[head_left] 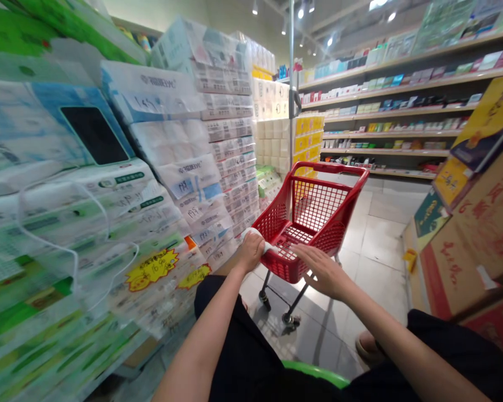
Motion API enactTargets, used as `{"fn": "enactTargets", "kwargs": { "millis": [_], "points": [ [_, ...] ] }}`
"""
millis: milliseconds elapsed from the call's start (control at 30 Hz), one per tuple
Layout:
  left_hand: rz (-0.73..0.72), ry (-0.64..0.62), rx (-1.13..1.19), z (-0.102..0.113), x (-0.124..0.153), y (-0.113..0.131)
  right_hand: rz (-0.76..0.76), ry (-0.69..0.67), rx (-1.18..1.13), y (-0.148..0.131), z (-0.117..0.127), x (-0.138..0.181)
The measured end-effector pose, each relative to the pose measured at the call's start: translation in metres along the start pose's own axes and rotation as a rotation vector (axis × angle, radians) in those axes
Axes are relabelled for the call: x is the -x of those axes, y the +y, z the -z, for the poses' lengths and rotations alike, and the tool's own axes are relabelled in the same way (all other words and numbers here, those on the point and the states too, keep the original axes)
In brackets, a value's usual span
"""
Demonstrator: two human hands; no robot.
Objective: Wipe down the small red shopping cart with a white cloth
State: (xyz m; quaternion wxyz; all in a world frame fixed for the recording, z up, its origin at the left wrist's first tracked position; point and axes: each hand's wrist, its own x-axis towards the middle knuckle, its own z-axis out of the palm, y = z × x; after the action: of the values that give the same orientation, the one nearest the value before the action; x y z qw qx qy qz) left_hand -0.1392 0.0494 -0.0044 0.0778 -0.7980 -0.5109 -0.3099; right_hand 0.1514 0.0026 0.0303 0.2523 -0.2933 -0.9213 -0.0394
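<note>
A red plastic shopping cart (291,269) with lattice sides stands in front of me on dark wheels, its basket holding nothing I can see. At its near left corner, my left hand (251,252) is closed over a white cloth (270,247), pressing it against the rim; the cloth may be a wipe or tissue. My right hand (322,272) lies over the near edge of the cart with its fingers stretched out and nothing in them. Whether its fingertips touch the rim cannot be made out.
Tall stacks of wrapped tissue packs (230,151) rise on the left, with a phone (96,135) and white cable (73,251) on them. Cardboard boxes (456,268) stand at right. Stocked shelves (385,106) line the back. A green seat edge (316,372) shows below me.
</note>
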Motion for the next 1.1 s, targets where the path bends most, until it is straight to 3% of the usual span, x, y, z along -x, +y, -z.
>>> {"fn": "enactTargets", "kwargs": {
  "millis": [133,200,300,500,733,900,1100],
  "points": [
    [0.002,-0.002,0.078,-0.007,-0.003,0.002,-0.144,0.031,0.194,0.066,0.024,-0.003],
    [-0.022,-0.002,0.112,-0.009,-0.002,0.008,-0.145,-0.037,0.274,0.091,0.032,-0.004],
    [-0.028,0.007,0.141,-0.010,0.001,0.019,-0.125,-0.190,0.325,0.107,0.039,-0.001],
    [0.006,0.014,0.134,-0.011,0.004,0.034,-0.032,-0.271,0.268,0.100,0.047,0.010],
    [0.065,0.095,0.206,-0.013,0.007,0.054,-0.021,-0.194,0.272,0.091,0.044,0.018],
    [0.174,0.189,0.225,-0.018,0.025,0.100,-0.078,-0.155,0.352,0.090,0.034,0.016],
    [0.281,0.178,0.118,-0.025,0.039,0.167,-0.109,-0.100,0.370,0.085,0.015,-0.004]
  ]
}}
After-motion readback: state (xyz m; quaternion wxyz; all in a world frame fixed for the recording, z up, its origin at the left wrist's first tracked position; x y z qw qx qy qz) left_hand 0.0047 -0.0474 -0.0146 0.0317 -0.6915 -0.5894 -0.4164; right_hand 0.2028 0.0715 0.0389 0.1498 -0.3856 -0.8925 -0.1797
